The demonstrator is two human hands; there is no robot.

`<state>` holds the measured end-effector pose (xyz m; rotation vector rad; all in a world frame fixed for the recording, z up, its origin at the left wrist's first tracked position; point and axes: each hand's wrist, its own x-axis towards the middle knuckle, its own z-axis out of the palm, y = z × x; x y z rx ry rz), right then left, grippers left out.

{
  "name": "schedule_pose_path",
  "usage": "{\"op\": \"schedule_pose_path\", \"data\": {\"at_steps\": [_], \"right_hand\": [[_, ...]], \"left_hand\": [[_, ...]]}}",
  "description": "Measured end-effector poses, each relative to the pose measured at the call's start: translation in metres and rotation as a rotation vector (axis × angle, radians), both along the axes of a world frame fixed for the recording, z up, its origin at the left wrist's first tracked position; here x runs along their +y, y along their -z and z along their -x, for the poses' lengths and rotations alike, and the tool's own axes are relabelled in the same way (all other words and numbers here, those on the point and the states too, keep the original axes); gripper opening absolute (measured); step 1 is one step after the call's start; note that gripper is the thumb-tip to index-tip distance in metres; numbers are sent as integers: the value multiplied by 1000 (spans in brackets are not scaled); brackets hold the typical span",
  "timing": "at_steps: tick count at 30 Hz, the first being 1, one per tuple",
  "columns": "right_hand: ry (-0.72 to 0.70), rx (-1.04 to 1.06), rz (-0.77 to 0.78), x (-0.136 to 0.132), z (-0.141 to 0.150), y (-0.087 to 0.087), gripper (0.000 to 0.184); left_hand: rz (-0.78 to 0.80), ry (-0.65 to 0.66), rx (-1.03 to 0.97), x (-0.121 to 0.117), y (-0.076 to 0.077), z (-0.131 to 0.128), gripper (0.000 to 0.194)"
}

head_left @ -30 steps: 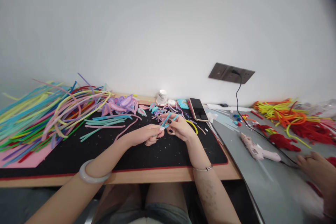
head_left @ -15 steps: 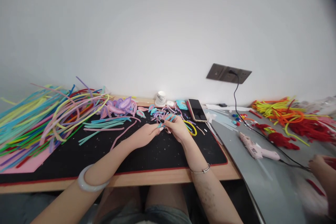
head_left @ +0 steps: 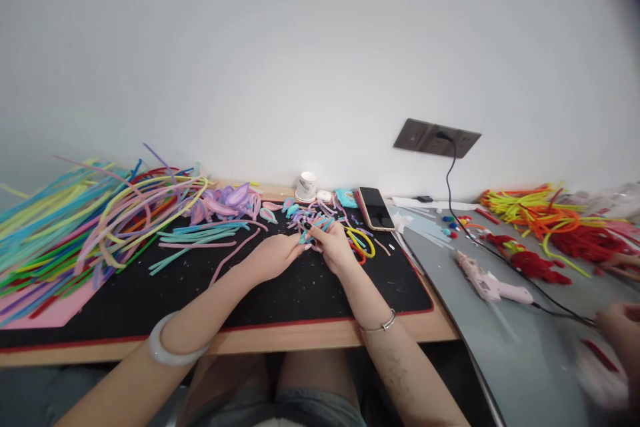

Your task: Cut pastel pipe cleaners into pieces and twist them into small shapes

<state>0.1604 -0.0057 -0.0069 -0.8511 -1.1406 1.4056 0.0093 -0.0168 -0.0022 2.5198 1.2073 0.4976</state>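
My left hand (head_left: 277,256) is closed in a pinch on a turquoise pipe cleaner (head_left: 303,237) above the black desk mat (head_left: 215,309). Touching the fingertips of the left, my right hand (head_left: 334,245) has dark nails and is closed too, with the turquoise pipe cleaner (head_left: 326,222) sticking out past its fingers. Where exactly the fingers grip is partly hidden. Behind them lies a scatter of short purple, pink and blue pieces. A yellow loop (head_left: 369,245) rests just right of my right hand, and turquoise pipe cleaners (head_left: 200,233) lie to the left.
A large heap of coloured pipe cleaners (head_left: 115,213) covers the left side. Toward the wall stand a white cup (head_left: 306,185) and a phone (head_left: 376,207). On the grey table to the right lies a pink glue gun (head_left: 493,283) with its cord; a co-worker's hand (head_left: 620,327) is beyond.
My right hand has shifted slightly left, and a red bit beside the yellow loop now shows. At the right, a co-worker's hand has reached toward the red pipe cleaners.
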Motion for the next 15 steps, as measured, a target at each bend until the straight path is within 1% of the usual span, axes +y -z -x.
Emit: {"op": "schedule_pose_path", "data": {"at_steps": [6,11,15], "right_hand": [[40,98,43,0,4,2,16],[81,119,70,1,3,0,19],[70,106,54,2,1,-3,20]], "left_hand": [[-60,-28,96,-1,-2,0,34],[-76,-34,104,-2,-4,-1,33],[-72,-32,126,-3,-2,-1,33]]}}
